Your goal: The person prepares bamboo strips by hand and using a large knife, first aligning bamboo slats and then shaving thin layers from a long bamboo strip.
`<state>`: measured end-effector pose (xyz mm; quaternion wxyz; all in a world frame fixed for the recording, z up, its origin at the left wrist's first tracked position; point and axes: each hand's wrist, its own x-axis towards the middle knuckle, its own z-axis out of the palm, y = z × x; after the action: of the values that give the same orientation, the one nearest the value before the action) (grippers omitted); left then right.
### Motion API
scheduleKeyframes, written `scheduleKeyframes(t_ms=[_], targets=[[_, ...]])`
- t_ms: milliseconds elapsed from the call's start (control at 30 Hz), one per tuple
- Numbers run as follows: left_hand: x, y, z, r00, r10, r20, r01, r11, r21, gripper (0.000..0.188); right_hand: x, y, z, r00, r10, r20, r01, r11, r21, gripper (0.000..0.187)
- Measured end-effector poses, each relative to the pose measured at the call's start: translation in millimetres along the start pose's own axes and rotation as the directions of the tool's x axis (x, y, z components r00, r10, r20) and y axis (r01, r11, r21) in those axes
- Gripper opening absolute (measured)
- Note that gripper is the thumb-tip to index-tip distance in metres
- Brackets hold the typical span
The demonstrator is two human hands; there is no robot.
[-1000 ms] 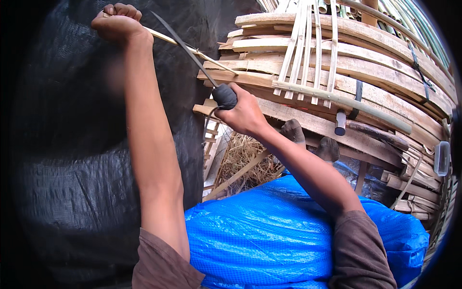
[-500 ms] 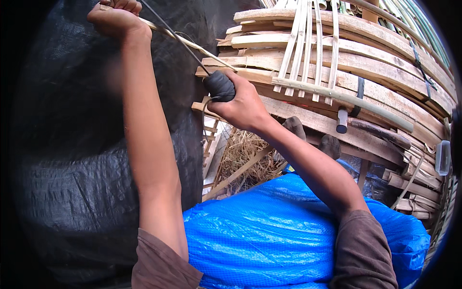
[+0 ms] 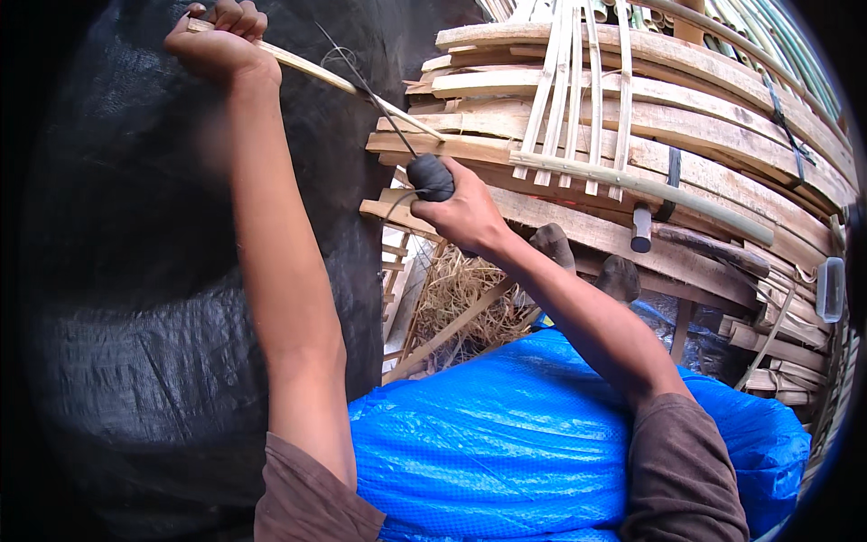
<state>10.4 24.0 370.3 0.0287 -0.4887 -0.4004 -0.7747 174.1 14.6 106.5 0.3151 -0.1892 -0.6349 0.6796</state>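
Note:
My left hand (image 3: 221,36) at the upper left is closed around one end of a pale bamboo strip (image 3: 312,69). The strip slants down to the right, its far end against the edge of the stacked planks (image 3: 433,143). In my closed right hand (image 3: 465,208) is a knife (image 3: 430,178) with a thick black-wrapped handle. Its long, dark blade looks very thin from here and crosses the strip near mid-length. A fine curl of shaving (image 3: 341,56) hangs by the blade. A thin dark cord loops below the handle.
Several pale slats (image 3: 578,99) and a bamboo pole (image 3: 650,181) lie across the planks. A hammer (image 3: 642,228) rests nearby, with a clear plastic container (image 3: 830,289) at far right. Blue tarp (image 3: 488,434) covers my lap; black sheeting (image 3: 126,343) hangs left. Shavings (image 3: 465,294) lie below.
My right hand has drawn the knife down and to the right, bringing the blade's tip into view. A shaving curl now shows beside the blade. My left hand stays nearly still on the strip.

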Motion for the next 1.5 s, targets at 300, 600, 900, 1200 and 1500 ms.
scheduleKeyframes(t_ms=[300,600,900,1200,1500], targets=[[1.1,6.5,-9.2,1.0,-0.029,-0.001,0.029,0.999,-0.024,0.011,-11.0,31.1,2.0,0.997,-0.068,-0.024,0.065,0.994,-0.087,0.046],[-4.4,9.7,-23.3,0.991,-0.007,-0.132,0.01,1.0,0.025,0.007,-19.6,-54.5,20.2,0.991,-0.108,0.077,0.111,0.993,-0.034,0.043],[-1.6,9.9,-29.6,0.989,-0.034,-0.142,0.033,0.999,-0.014,0.006,-14.1,75.5,-34.5,0.934,0.346,-0.087,-0.356,0.879,-0.318,0.046],[7.8,9.6,-40.0,0.968,-0.119,0.221,0.157,0.975,-0.159,0.012,-2.3,-27.4,11.9,0.994,-0.108,0.024,0.108,0.994,-0.004,0.049],[5.6,8.1,-56.7,0.965,-0.152,0.216,0.196,0.959,-0.204,0.014,-10.1,12.2,11.2,0.996,-0.083,-0.037,0.08,0.994,-0.078,0.042]])
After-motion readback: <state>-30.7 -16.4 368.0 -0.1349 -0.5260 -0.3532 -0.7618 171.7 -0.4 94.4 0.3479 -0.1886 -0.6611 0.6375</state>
